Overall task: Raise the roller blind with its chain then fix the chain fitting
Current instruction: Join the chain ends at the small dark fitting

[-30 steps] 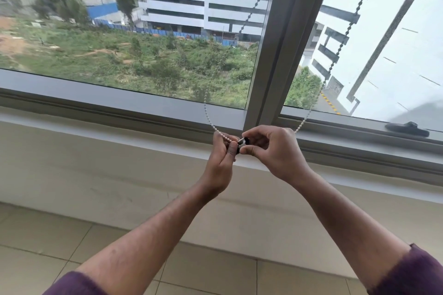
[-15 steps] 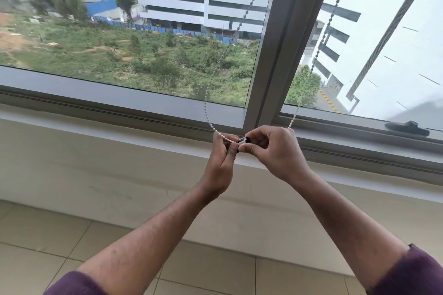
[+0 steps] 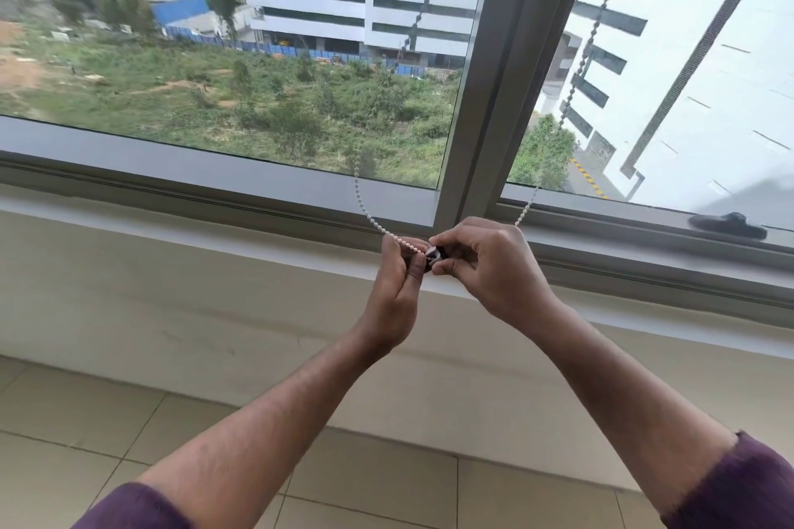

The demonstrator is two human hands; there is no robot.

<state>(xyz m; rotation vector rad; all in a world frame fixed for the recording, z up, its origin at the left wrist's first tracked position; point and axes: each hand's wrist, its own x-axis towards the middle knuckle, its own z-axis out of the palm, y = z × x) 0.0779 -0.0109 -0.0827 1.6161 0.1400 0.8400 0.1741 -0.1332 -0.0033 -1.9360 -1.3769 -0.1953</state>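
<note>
Head view: both hands meet on the chain fitting just in front of the window sill.

Head view. Left hand (image 3: 397, 292) raised, fingers curled, pinching the bead chain (image 3: 370, 219) at its low end, where the beads run over the fingertips. Right hand (image 3: 494, 266) touching the left, thumb and forefinger pinching a small dark chain fitting (image 3: 435, 256) held between the two hands. Chain hangs in a loop: one strand climbs left of the window mullion (image 3: 494, 77) across the glass, the other leaves behind the right hand and climbs right of it. Fitting sits at the loop's lowest point, level with the sill (image 3: 172, 228). Dark window handle (image 3: 728, 225) lies on the lower frame, well to the right. Purple sleeves (image 3: 739, 485) at both forearms. Tiled floor (image 3: 86, 421) below the wall.
</note>
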